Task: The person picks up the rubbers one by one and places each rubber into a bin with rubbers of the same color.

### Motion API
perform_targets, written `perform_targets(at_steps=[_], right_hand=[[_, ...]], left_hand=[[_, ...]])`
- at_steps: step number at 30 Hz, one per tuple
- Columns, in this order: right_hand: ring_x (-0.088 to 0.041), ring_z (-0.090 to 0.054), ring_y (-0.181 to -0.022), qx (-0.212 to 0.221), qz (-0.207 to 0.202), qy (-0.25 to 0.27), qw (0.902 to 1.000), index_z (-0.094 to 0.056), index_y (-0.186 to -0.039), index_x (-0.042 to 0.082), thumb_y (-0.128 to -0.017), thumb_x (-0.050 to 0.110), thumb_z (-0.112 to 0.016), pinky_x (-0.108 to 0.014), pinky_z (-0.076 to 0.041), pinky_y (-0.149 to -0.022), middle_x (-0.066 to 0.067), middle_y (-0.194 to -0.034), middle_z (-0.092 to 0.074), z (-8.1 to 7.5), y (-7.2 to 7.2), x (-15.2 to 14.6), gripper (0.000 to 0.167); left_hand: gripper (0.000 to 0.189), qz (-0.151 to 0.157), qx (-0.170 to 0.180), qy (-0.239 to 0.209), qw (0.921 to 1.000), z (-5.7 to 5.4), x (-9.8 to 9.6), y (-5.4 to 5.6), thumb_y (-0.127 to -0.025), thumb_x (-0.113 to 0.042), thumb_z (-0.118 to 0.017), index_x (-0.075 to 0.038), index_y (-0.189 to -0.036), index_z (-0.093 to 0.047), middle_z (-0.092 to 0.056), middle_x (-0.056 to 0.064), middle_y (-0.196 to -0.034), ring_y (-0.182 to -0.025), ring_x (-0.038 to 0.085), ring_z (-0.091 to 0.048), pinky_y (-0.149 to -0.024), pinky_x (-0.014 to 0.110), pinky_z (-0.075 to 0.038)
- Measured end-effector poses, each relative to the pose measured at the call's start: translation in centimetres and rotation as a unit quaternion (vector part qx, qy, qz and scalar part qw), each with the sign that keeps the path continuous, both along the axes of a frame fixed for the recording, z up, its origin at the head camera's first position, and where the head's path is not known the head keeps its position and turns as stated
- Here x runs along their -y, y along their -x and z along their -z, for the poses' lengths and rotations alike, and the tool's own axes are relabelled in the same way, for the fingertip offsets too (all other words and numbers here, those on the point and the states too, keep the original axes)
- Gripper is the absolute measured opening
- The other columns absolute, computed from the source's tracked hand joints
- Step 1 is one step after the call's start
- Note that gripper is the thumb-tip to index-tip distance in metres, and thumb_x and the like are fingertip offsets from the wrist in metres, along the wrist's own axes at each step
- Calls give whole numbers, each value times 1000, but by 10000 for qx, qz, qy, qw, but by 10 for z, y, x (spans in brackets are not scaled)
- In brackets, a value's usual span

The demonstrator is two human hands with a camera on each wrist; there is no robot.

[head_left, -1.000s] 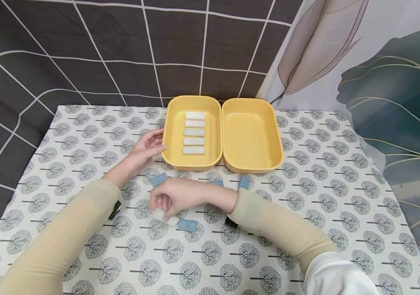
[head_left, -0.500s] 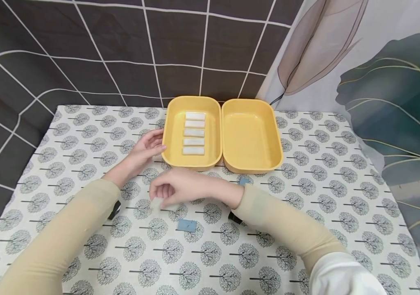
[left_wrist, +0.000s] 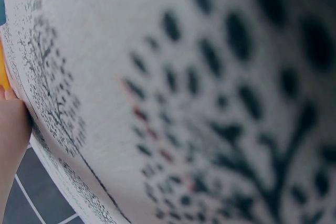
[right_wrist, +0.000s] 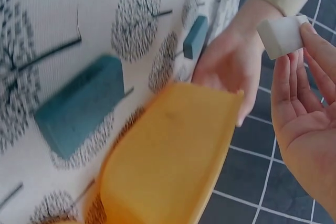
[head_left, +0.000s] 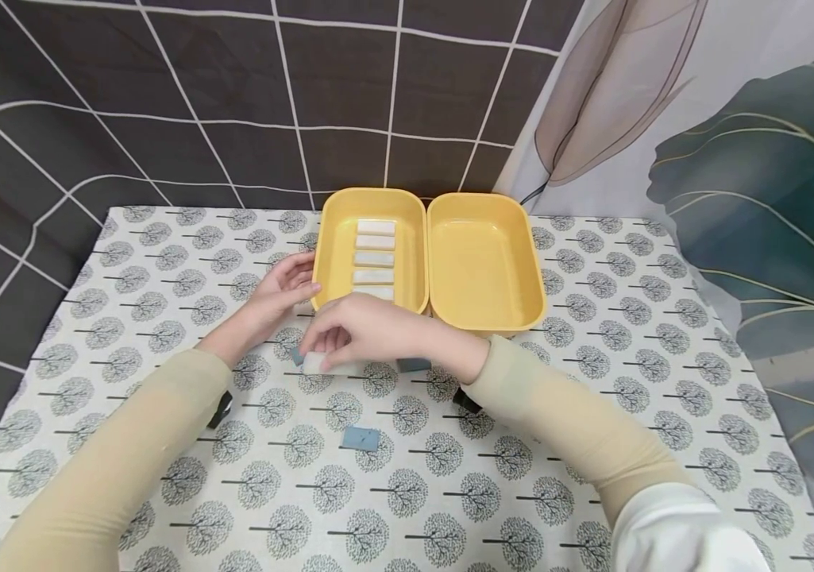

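My right hand (head_left: 371, 330) pinches a small white block (right_wrist: 283, 35) between thumb and fingers, raised over the tablecloth in front of the left yellow container (head_left: 410, 306). In that container lies a column of several white blocks (head_left: 376, 228); the nearest is partly covered by my right hand. At the container's left side, my left hand (head_left: 281, 286) holds the wall, its thumb at the rim. In the left wrist view, cloth fills most of the picture, with a bit of the left hand (left_wrist: 13, 135) at the left edge.
To the right stands a second yellow container (head_left: 481, 266) with nothing in it. A blue block (head_left: 361, 438) lies on the tree-print cloth (head_left: 407, 500) nearer to me. More blue blocks (right_wrist: 81, 106) lie just before the containers. A dark checked curtain (head_left: 342, 87) hangs behind.
My right hand has lifted the white block away from beside the near blue block and moved it forward, towards the left container. My left hand has kept its place.
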State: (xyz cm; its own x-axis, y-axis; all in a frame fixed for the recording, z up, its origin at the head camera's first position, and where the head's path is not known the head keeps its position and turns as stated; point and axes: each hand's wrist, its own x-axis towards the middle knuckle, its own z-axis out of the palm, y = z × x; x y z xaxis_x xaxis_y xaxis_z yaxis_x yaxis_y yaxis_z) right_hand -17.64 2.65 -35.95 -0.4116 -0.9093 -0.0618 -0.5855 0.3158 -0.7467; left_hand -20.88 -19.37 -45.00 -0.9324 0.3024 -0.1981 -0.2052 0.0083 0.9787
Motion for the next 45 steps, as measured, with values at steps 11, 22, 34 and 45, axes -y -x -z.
perform_targets(at_steps=[11, 22, 34, 45], right_hand=[[-12, -70, -89, -131, 761, -72, 9970, -77, -106, 6, -86, 8, -88, -16, -61, -82, -5, -99, -78, -12, 25, -11, 23], [-17, -71, -88, -244, 1114, -13, 9935, -77, -104, 3, -87, 7, -87, -21, -62, -82, -8, -98, -78, -14, 47, -23, 20], [-23, -73, -90, 29, 1334, -4, 9911, -78, -105, -2, -88, 1, -83, -25, -64, -85, -15, -101, -79, 3, 64, -34, 18], [-21, -72, -90, 211, 1462, -247, 9887, -79, -105, -1, -89, 1, -82, -25, -63, -85, -14, -100, -80, 29, 77, -38, 16]], left_hand=[[69, 14, -18, 37, 10000, -1, 0, 0, -102, 2, -53, 1, -164, -25, -30, 22, -171, -140, 14, -46, -134, 41, -31], [70, 40, -8, 84, 10000, -1, 1, 1, -102, 1, -55, 1, -164, -24, -31, 21, -171, -145, 19, -44, -133, 34, -34], [70, 4, 14, 151, 9999, 0, 0, 1, -101, 1, -54, 2, -164, -24, -31, 21, -170, -150, 26, -41, -133, 36, -33], [71, -17, 74, 85, 9999, -2, 0, 0, -101, 1, -55, 1, -165, -24, -31, 21, -170, -148, 22, -42, -133, 35, -34]])
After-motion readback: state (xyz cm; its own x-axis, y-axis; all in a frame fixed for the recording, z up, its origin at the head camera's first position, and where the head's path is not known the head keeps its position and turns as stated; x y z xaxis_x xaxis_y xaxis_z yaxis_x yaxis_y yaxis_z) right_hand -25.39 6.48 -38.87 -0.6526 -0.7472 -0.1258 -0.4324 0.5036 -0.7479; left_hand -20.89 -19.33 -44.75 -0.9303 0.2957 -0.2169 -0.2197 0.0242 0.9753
